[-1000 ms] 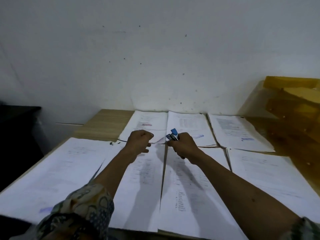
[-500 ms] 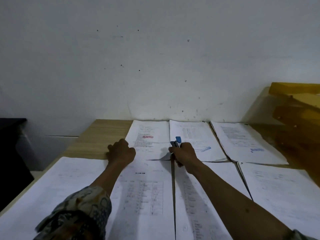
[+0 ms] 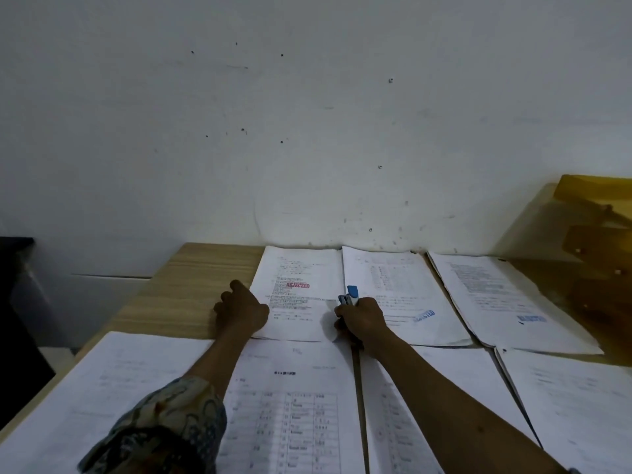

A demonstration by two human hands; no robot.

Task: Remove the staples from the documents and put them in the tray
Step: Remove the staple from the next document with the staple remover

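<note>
Several white documents lie side by side on the wooden table (image 3: 191, 292). My right hand (image 3: 360, 319) grips a blue and white staple remover (image 3: 350, 296) at the lower right corner of a document with a red stamp (image 3: 297, 285). That corner curls up a little under the tool. My left hand (image 3: 241, 311) is fisted and rests at the left edge of the same document, pressing on the table. No staple can be made out. An amber tray (image 3: 595, 234) stands at the far right against the wall.
Two documents with blue stamps (image 3: 424, 316) (image 3: 531, 319) lie to the right in the back row. More sheets (image 3: 290, 405) fill the front row under my arms. A white wall (image 3: 307, 131) closes the back. A dark object (image 3: 13, 302) stands left of the table.
My left hand has let go of the paper corner and moved left to the stamped document's edge. My right hand with the remover has stayed at the corner. The view has tilted up.
</note>
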